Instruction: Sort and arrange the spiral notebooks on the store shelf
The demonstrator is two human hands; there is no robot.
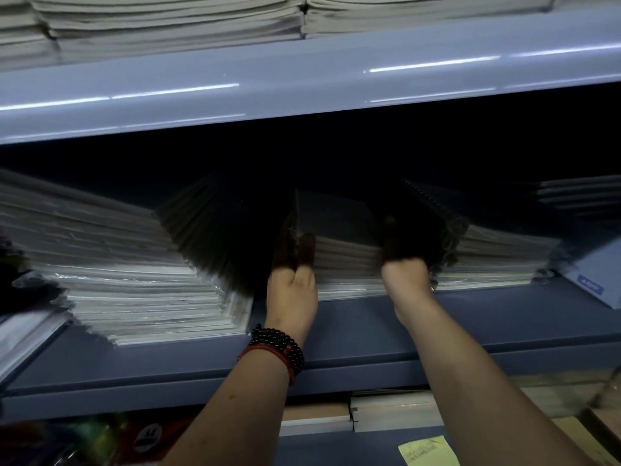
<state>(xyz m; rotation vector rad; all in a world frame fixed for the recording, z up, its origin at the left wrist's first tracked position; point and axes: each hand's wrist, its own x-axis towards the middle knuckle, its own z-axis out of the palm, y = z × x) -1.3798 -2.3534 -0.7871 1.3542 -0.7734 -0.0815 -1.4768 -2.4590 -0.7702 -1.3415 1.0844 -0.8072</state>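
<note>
Stack of spiral notebooks (346, 260): located mid-frame on the blue shelf (504, 314). Its left edge was pinched between thumb and fingers of the left hand (292, 287). Its right end was gripped by the curled right hand (406, 277), fingertips lost in shadow.

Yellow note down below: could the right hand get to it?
Probably yes: the note sits uncovered, nothing in front; the right hand would first have to come off the middle stack.

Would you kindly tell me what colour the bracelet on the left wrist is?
The bracelet is black-beaded with a red cord, best seen in the head view.
</note>
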